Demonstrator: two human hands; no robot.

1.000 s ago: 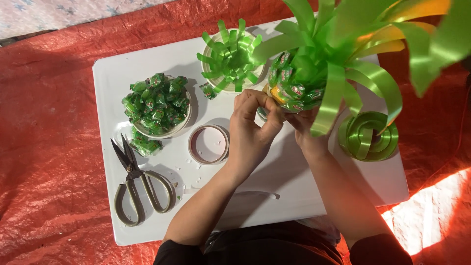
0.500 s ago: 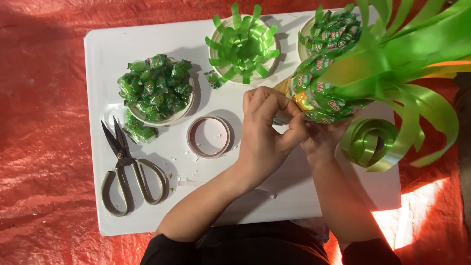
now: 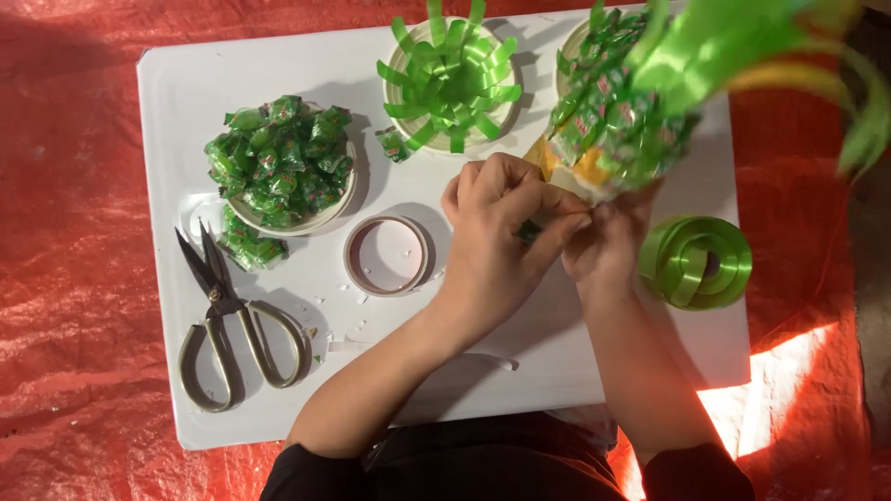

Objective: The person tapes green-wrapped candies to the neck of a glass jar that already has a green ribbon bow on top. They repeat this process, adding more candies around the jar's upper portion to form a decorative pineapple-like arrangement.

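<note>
dim, warm light; sun patch (image 3: 780, 390) lower right; soft shadows on the board (image 3: 186, 93); ribbons (image 3: 742, 46) top right blurred.

White board (image 3: 232, 74) sits on a crinkly red plastic sheet (image 3: 74, 278) covering the floor, with a bright sun patch (image 3: 789, 390) off the board's near right corner.

On the table (image 3: 278, 56), the bowl of candies (image 3: 283, 165) sits upper left, scissors (image 3: 232, 320) below it, tape roll (image 3: 386, 255) at centre, ribbon bow (image 3: 452, 82) above, ribbon coil (image 3: 696, 263) right.
</note>
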